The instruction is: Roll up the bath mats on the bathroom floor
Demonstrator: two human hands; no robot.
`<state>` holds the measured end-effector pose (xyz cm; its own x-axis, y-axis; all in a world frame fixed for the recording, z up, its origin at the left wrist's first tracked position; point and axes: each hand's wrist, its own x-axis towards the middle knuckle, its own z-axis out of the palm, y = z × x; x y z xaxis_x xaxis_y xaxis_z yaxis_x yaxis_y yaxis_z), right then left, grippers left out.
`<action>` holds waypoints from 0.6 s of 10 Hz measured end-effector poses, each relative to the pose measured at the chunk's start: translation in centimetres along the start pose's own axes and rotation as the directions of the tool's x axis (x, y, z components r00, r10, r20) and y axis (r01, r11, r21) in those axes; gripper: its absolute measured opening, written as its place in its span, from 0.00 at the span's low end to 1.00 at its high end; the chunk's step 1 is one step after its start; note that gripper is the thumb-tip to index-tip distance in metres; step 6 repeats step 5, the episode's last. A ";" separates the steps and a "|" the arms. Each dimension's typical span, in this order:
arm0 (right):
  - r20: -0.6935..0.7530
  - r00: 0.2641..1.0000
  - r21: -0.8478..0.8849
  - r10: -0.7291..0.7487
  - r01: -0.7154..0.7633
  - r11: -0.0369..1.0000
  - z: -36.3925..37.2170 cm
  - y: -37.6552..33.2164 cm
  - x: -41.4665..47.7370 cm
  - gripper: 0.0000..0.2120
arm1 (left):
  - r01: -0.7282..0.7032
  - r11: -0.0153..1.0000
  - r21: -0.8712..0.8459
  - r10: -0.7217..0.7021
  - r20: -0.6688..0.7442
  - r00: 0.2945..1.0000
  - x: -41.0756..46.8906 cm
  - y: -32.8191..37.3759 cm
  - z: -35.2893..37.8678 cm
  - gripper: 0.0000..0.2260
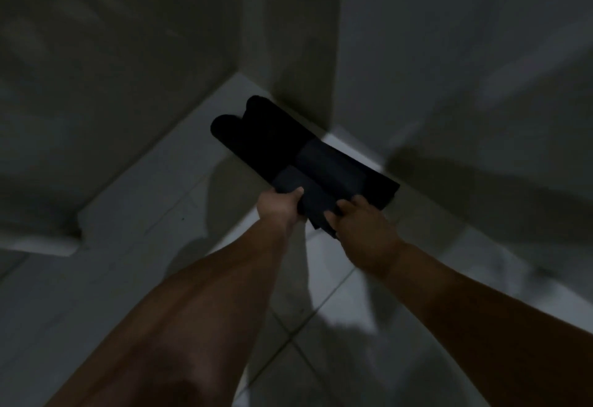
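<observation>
The room is dim and the picture is a little blurred. Two bare arms reach forward and down from the bottom edge toward the corner of a wall (301, 53), where a bundle of dark bath mats (272, 143) lies on the pale tiled floor (134, 201). The mats look like two rolls side by side, with rounded ends that point toward the upper left; how many mats there are exactly I cannot tell, because they are almost black. The far part of the bundle is just beside the foot of the wall corner, and the near part comes out toward the person. The left hand (279, 209) is closed on the near left end of the bundle, with the thumb on top of the fabric. The right hand (359, 223) is closed on the near right part, its fingers curled around a fold of the fabric. The two hands are near each other, with a strip of mat between them. A low white ledge (106, 211) runs along the left wall, from the bundle down toward the left edge. Shadows of the arms fall on the floor below the hands.
</observation>
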<state>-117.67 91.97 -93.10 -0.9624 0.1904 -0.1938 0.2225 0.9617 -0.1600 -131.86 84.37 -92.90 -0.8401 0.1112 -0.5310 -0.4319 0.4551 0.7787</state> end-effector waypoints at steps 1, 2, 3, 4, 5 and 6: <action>-0.122 0.992 -0.127 -0.027 0.011 0.992 -0.4 0.5 -0.5 0.21 | -0.042 0.999 0.015 0.043 -0.030 0.999 0.3 -0.7 -0.1 0.17; -0.120 0.991 -0.098 -0.060 0.048 0.994 -0.7 1.2 -0.4 0.19 | -0.162 0.981 0.104 0.170 -0.074 0.983 -0.3 -1.4 -0.3 0.20; -0.104 0.993 -0.068 -0.064 0.057 0.996 -1.1 1.4 -0.7 0.20 | -0.258 0.945 0.202 0.281 -0.098 0.955 -1.5 -1.7 -0.4 0.23; -0.098 0.994 -0.028 -0.045 0.042 0.999 -1.4 1.3 -1.0 0.21 | -0.270 0.931 0.246 0.303 -0.104 0.947 -2.3 -1.9 -0.5 0.22; -0.058 0.998 -0.020 -0.007 0.006 1.000 -1.6 1.2 -1.4 0.22 | -0.324 0.883 0.341 0.370 -0.078 0.926 -3.2 -2.3 -1.0 0.14; -0.058 0.998 -0.020 -0.007 0.006 1.000 -1.6 1.2 -1.4 0.22 | -0.324 0.883 0.341 0.370 -0.078 0.926 -3.2 -2.3 -1.0 0.14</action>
